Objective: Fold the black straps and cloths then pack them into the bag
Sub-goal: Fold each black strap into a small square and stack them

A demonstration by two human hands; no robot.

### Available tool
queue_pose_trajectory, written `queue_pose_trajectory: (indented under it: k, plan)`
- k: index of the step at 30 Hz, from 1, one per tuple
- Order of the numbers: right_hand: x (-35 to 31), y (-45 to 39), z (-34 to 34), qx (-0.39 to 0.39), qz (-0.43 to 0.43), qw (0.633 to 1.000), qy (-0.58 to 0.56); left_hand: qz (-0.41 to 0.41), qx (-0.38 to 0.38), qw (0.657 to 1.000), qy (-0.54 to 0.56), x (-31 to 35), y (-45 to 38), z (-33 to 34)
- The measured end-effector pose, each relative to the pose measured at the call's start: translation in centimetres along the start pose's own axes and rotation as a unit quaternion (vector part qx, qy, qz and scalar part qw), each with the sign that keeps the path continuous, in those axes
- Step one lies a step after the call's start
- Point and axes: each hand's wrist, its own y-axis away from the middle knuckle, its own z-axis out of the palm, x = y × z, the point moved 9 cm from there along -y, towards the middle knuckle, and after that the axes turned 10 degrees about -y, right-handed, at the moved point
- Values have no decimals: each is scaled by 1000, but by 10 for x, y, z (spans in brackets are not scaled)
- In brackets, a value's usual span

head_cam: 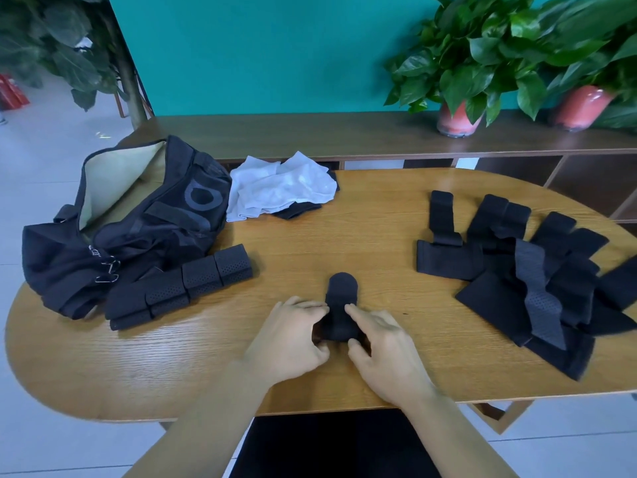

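A small black strap [340,301] with a rounded far end lies at the table's front middle. My left hand [293,336] pinches its left side between fingers and thumb, and my right hand [382,346] pinches its right side. Folded black perforated straps [182,288] lie in a row left of my hands, beside the open black bag [138,222] with a beige lining at the table's left end. A heap of unfolded black straps and cloths [524,274] covers the right side of the table.
White cloths [279,186] lie over a black piece at the back of the oval wooden table [344,229]. Behind it runs a low wooden shelf [310,132] with two potted plants [462,98] in pink pots. A teal wall stands behind.
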Motion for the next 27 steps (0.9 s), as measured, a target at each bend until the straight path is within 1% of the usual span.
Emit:
queue_pose_trajectory:
  k: [4,7,10,13,15,21,27]
  plan:
    - [4,10,-2,13,21,999,-23,-25,42,997,54,-2,8,-2]
    - [8,10,0,28,44,998,-39,-82,89,986,114,-7,12,-7]
    - [14,3,0,68,78,993,-50,-134,107,978,117,-12,8,-6]
    - [21,-6,-2,121,117,985,-48,-160,102,970,155,-14,-1,1]
    - [24,-12,-2,140,139,979,-49,-182,87,965,168,-15,-6,4]
    - [22,-30,-2,122,144,982,-31,-242,57,958,143,-24,-15,6]
    - [26,-41,-6,125,187,974,-13,-283,35,951,118,-29,-24,5]
